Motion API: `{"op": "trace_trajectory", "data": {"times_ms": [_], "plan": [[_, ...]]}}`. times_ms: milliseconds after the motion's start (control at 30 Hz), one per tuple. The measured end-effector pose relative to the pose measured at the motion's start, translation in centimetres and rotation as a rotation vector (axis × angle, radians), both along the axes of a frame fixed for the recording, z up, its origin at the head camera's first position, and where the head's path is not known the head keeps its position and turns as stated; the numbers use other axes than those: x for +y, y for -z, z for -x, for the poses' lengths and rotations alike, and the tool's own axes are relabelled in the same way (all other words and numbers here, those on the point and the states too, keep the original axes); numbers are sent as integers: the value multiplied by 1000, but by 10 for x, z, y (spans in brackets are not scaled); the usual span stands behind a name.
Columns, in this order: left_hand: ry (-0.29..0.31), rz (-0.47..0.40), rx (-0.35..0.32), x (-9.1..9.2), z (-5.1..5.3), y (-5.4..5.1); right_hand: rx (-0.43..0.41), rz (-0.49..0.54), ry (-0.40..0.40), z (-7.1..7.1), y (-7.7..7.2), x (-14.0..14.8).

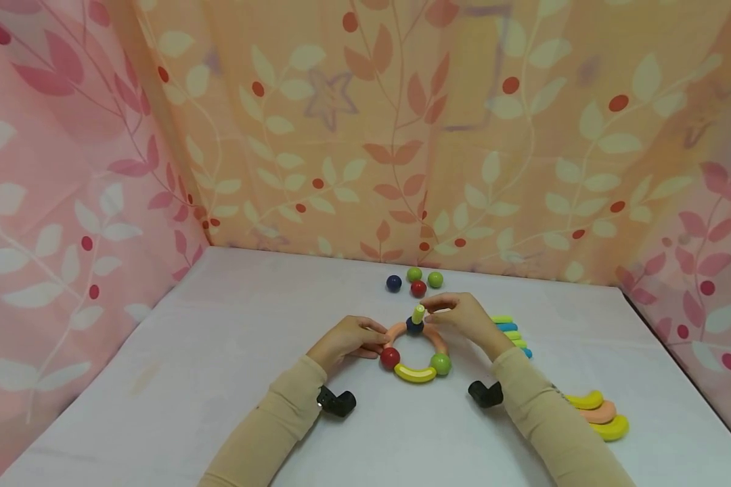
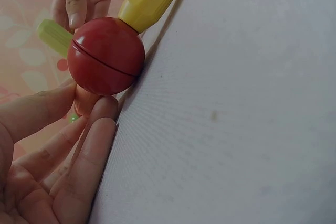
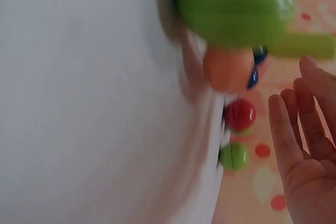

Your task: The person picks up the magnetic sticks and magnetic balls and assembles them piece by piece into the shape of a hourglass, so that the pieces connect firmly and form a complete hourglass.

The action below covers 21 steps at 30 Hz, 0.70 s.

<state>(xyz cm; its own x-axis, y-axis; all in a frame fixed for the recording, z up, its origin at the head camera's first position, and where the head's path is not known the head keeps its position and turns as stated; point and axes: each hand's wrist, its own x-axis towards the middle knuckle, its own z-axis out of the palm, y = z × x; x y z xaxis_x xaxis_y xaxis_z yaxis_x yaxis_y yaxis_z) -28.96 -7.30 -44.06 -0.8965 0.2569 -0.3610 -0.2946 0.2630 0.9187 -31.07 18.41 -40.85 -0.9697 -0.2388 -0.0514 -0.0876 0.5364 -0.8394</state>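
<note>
A ring of curved rods and balls lies on the table: a red ball (image 1: 390, 358), a yellow curved rod (image 1: 415, 374), a green ball (image 1: 440, 364), a dark blue ball (image 1: 415, 326) and two orange curved rods (image 1: 436, 339). A light green stick (image 1: 418, 314) stands upright on the blue ball. My left hand (image 1: 355, 336) pinches the left orange rod (image 2: 85, 102) between thumb and fingers, just beside the red ball. Close to the green stick is my right hand (image 1: 461, 318), its fingers extended and holding nothing; a small gap shows in the right wrist view.
Behind the ring sit loose balls: a blue ball (image 1: 393, 283), a red ball (image 1: 418, 289) and two green balls (image 1: 435, 279). Green and blue sticks (image 1: 507, 327) lie right, partly behind the right wrist. Yellow and orange curved pieces (image 1: 609, 427) lie near the right forearm. Patterned curtains (image 1: 341, 135) surround the table.
</note>
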Motion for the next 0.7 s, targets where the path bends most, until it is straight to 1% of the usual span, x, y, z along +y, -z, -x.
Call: {"op": "trace_trajectory", "data": {"times_ms": [100, 167, 300, 433, 500, 600, 700], "plan": [[4, 4, 2, 1, 1, 1, -7, 10, 51, 1, -5, 22], [3, 5, -1, 2, 2, 1, -13, -3, 85, 1, -8, 38], [5, 9, 8, 1, 2, 1, -25, -52, 123, 1, -11, 68], [5, 13, 8, 0, 2, 1, -38, -82, 143, 1, -8, 92], [4, 13, 6, -1, 2, 1, -61, -95, 153, 2, -5, 100], [0, 13, -2, -1, 3, 0, -113, -93, 170, 4, -1, 109], [-2, 13, 0, -2, 2, -1, -132, -86, 179, 4, 3, 115]]}}
